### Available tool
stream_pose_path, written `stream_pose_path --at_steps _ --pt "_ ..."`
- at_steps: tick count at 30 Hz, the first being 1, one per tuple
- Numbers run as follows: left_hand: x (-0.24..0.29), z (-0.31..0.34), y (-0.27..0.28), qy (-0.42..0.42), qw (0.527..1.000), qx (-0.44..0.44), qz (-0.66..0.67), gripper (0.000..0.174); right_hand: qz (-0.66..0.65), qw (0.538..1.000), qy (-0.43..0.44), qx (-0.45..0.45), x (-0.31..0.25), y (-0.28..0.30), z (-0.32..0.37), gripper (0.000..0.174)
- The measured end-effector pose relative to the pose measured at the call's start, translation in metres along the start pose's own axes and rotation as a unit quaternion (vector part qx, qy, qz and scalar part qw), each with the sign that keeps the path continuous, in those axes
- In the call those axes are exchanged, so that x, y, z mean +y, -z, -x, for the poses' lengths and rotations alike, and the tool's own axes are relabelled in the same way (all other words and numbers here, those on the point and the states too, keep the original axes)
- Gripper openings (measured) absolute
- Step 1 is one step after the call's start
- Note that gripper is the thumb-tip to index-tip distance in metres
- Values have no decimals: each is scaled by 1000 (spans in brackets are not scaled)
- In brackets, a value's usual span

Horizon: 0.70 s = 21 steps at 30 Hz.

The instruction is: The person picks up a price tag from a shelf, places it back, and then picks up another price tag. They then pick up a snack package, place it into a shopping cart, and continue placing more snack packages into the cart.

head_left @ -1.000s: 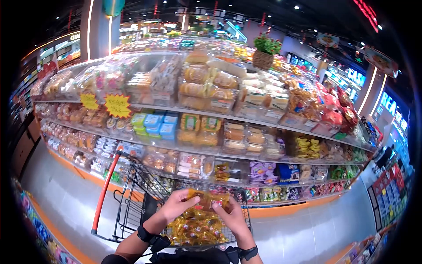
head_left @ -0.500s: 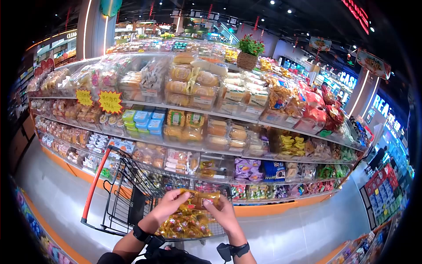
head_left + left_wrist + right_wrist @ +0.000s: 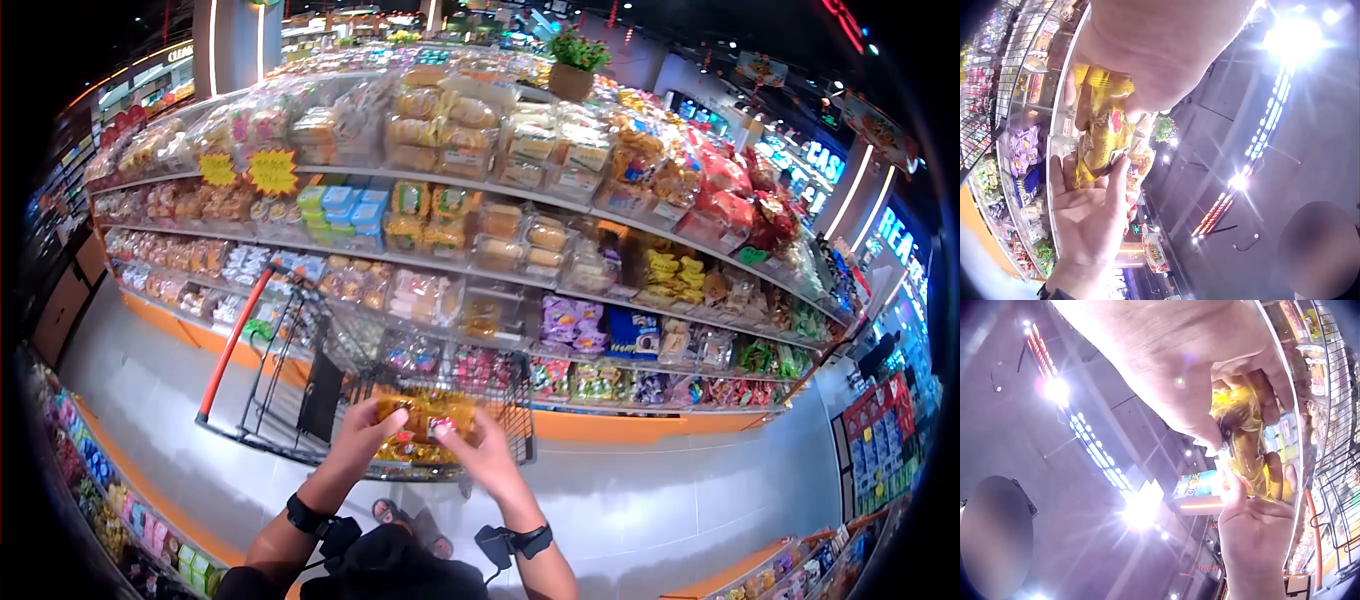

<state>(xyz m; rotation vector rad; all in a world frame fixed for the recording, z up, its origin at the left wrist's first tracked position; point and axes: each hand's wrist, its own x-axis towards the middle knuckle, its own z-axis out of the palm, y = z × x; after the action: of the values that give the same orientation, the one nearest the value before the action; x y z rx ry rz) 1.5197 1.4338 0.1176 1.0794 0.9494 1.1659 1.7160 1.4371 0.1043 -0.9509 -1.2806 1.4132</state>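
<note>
Over a wire shopping cart, both hands hold one yellow, partly see-through snack packet. My left hand pinches one end, thumb on top. At the other end, my right hand grips with its thumb across the front. Up close in the left wrist view, the snack packet shows a red print and a crimped end. Brown pieces show through the wrapper of the snack packet in the right wrist view. Below the hands, more yellow-wrapped packets lie in the cart, partly covered by the fingers.
Beyond the cart stands a long tiered shelf of packaged breads and sweets, with yellow price signs on it. A potted plant tops it. Tiled floor lies to the right, and another goods shelf stands at lower left.
The head view has tipped downward, so the shelf sits higher in it and shoes now show. Both hands keep hold of the packet, which appears farther left and higher in the view.
</note>
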Motion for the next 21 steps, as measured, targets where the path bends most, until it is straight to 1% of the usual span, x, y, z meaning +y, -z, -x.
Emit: stream_pose_path --at_steps 1,2,4,6,7,13,14,15,18,21 --pt "-3 5 -1 -1 1000 12 -3 30 1 1000 8 -7 -2 0 5 33" --pt "-9 8 0 -13 1000 15 17 28 3 1000 15 -15 -7 0 10 31" --pt "-10 14 -3 -25 999 23 23 27 -52 998 -18 16 -16 -5 22 28" --pt "-8 20 -7 -3 999 34 9 29 -25 999 -20 4 -2 7 27 28" --pt "-2 23 -10 2 1000 28 8 25 -30 999 -20 17 -5 4 31 27" --pt "12 35 -4 -8 999 29 31 19 -13 999 -7 45 -10 -10 33 25" --pt "15 38 0 -12 999 28 32 19 -23 999 -5 48 -12 -16 35 25" --pt "19 41 5 -9 999 32 15 22 -34 998 -1 50 -15 -22 35 25" --pt "22 47 20 -25 999 33 9 16 -42 998 -2 42 -13 -34 36 29" --pt "24 52 38 -69 997 20 9 18 -61 997 16 32 -19 -53 40 34"
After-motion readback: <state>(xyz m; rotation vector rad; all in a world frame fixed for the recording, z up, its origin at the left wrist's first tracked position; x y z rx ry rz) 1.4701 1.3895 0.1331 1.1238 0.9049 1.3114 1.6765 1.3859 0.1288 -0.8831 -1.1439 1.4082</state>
